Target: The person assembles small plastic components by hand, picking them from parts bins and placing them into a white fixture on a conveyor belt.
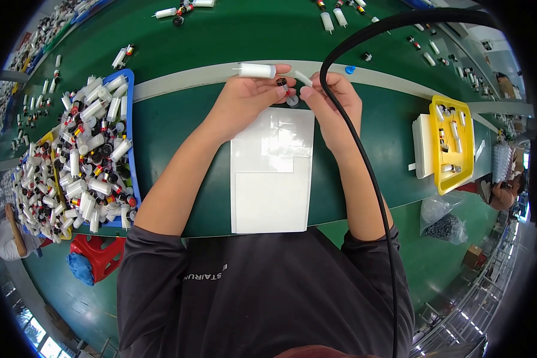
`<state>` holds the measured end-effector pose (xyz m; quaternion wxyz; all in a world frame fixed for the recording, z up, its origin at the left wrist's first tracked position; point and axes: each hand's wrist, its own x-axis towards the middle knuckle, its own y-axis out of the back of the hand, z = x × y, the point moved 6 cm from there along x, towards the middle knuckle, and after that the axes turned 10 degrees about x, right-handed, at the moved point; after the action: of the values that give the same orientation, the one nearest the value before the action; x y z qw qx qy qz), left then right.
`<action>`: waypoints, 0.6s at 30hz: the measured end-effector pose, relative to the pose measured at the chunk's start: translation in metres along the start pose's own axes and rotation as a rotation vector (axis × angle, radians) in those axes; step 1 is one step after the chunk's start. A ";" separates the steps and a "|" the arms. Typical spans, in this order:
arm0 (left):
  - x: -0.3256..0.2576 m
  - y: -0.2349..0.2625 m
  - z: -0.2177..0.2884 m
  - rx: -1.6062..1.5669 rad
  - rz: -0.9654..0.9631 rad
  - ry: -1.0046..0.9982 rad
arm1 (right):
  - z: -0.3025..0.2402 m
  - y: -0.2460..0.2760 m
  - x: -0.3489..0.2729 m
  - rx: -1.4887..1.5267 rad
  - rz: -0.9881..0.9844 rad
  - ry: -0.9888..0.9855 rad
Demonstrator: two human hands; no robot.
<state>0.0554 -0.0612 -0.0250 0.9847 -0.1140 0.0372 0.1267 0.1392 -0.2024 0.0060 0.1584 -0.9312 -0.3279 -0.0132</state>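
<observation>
My left hand [243, 100] is closed round two things. A white cylinder with a thin nozzle [255, 70] lies across its fingers, pointing left. Between thumb and fingertips sits a small black-topped part with a red band and a clear disc-shaped end [287, 92]. Close by on the right, my right hand [339, 107] pinches a short, whitish, translucent tube [303, 78]. The hands are near each other but apart, above the far end of a white board [272, 206] lying on the green bench. A black cable partly covers my right hand.
At left, a blue-rimmed bin [131, 119] overflows with white cylinders and black-and-red parts. A yellow tray [468, 143] with a few parts rests on a white stack [422, 146] at right. The black cable [364, 158] arches overhead. Loose pieces lie on the green conveyor [250, 36] beyond a pale rail.
</observation>
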 end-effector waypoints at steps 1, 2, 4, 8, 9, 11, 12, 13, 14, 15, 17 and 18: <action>0.000 0.000 0.000 0.000 0.000 0.003 | -0.001 0.000 0.000 0.027 -0.009 -0.080; 0.000 0.001 0.000 0.027 0.005 0.000 | -0.004 0.001 0.001 0.029 -0.008 -0.083; 0.000 0.001 -0.001 0.054 0.008 0.000 | 0.003 -0.001 0.002 0.058 -0.090 -0.247; -0.001 -0.002 -0.001 0.092 0.005 -0.026 | 0.013 -0.002 0.003 0.089 -0.109 -0.349; -0.001 -0.004 -0.001 0.092 0.000 -0.012 | 0.015 -0.001 0.003 0.104 -0.093 -0.362; -0.002 -0.006 0.001 0.097 0.004 -0.018 | 0.016 -0.001 0.003 0.120 -0.078 -0.374; -0.003 -0.007 0.003 0.101 0.008 -0.025 | 0.017 0.000 0.003 0.107 -0.060 -0.375; -0.004 -0.008 0.006 0.102 0.007 -0.024 | 0.017 0.000 0.003 0.095 -0.041 -0.374; -0.004 -0.009 0.008 0.154 -0.001 0.002 | 0.018 0.000 0.002 0.095 -0.040 -0.374; -0.005 -0.010 0.007 0.206 -0.010 0.029 | 0.020 0.001 0.002 0.088 -0.031 -0.360; -0.007 -0.008 0.007 0.205 -0.025 -0.010 | 0.021 0.001 0.003 0.081 -0.024 -0.341; -0.007 -0.007 0.008 0.202 -0.040 -0.048 | 0.020 0.001 0.003 0.053 -0.017 -0.321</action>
<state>0.0506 -0.0677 -0.0152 0.9941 -0.0116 0.0241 0.1054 0.1410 -0.1951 -0.0134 0.1282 -0.9141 -0.3569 0.1432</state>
